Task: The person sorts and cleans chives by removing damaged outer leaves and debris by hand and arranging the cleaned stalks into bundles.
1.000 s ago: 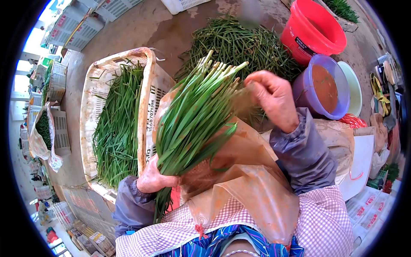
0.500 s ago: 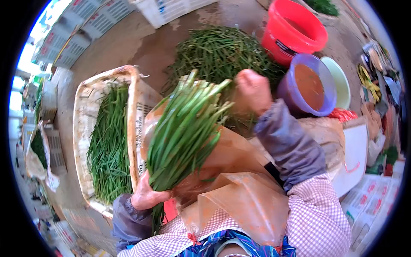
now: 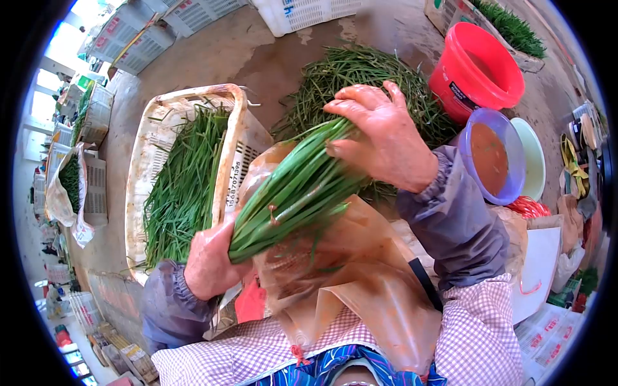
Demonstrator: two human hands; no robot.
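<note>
A bunch of green chives [image 3: 296, 186] lies slantwise in front of my apron, its stem ends pointing up and to the right. My left hand [image 3: 215, 260] is wrapped round the leafy lower end. At the stem ends, my right hand [image 3: 386, 138] has its fingers stretched and spread, with the palm against the ends and the thumb beside the bunch. Part of the stem ends is hidden behind that hand. To the left stands a dirty white plastic crate [image 3: 239, 128] with more chives [image 3: 183, 186] in it. Beyond my right hand, a loose green heap [image 3: 360, 83] lies on the floor.
A red bucket [image 3: 473, 77], a purple bucket [image 3: 467, 145] of brown water and a pale green basin [image 3: 531, 161] stand at the right. A stained plastic apron [image 3: 360, 283] covers my lap. White crates [image 3: 309, 13] stand at the back.
My right hand has come from a blurred, closed pose off to the side to the stem ends, with fingers spread. The bunch has tipped lower and more sideways. The view has shifted slightly.
</note>
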